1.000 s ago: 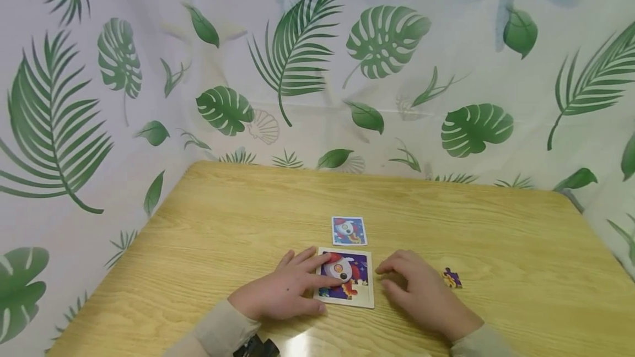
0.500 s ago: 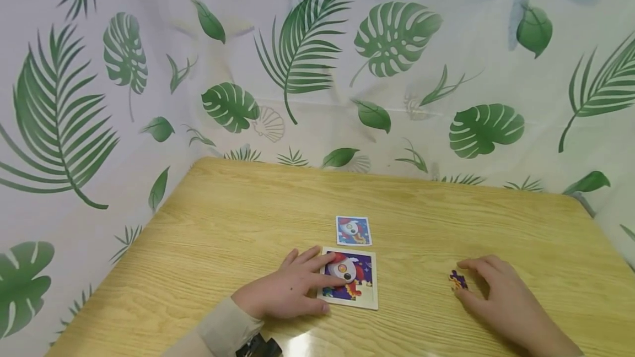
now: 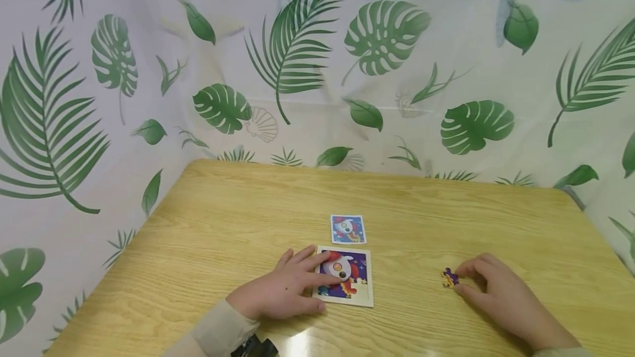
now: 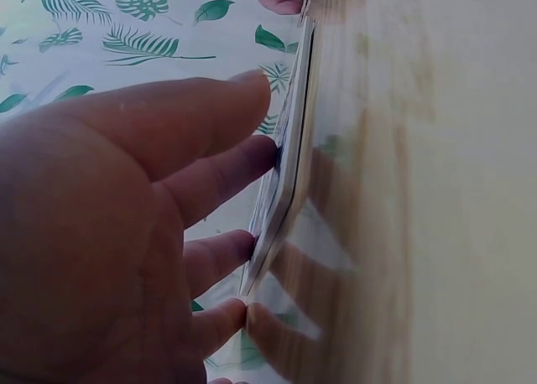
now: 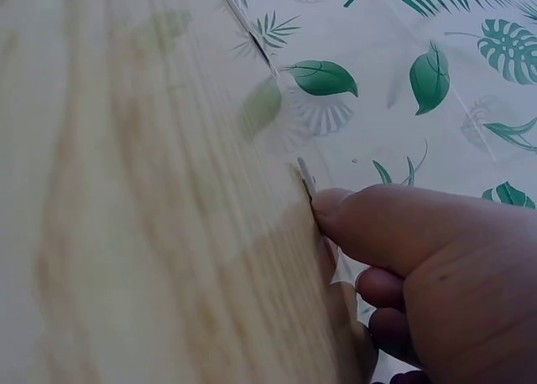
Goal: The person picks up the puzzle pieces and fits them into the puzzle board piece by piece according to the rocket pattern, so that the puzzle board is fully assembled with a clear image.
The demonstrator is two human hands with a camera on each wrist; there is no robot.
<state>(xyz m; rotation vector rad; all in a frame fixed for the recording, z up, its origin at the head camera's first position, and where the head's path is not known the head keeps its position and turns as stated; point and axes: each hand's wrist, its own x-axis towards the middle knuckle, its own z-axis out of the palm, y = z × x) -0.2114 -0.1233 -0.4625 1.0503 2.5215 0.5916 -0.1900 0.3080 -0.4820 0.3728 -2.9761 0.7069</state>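
Note:
A jigsaw puzzle (image 3: 349,290) in a pale square frame lies on the table, showing a white rocket on purple, with a bare patch at its lower right. My left hand (image 3: 283,290) rests over its left side, fingers spread and fairly straight, some fingertips on the picture. In the left wrist view the fingers (image 4: 222,183) touch the frame's edge. Right of the puzzle, my right hand (image 3: 501,293) pinches a purple and orange puzzle piece (image 3: 449,278) at its right edge between thumb and forefinger. Seen edge-on in the right wrist view, the piece (image 5: 304,174) is close to the tabletop.
Just behind the puzzle lies a small picture card (image 3: 348,229) of the same rocket. The wooden table (image 3: 238,208) meets a leaf-printed curtain (image 3: 317,70) at the back and sides. A black device (image 3: 255,347) sits under the left wrist.
My right hand has left the puzzle's right side and moved right to the loose piece, where thumb and forefinger have closed on its edge. The left hand stays on the puzzle.

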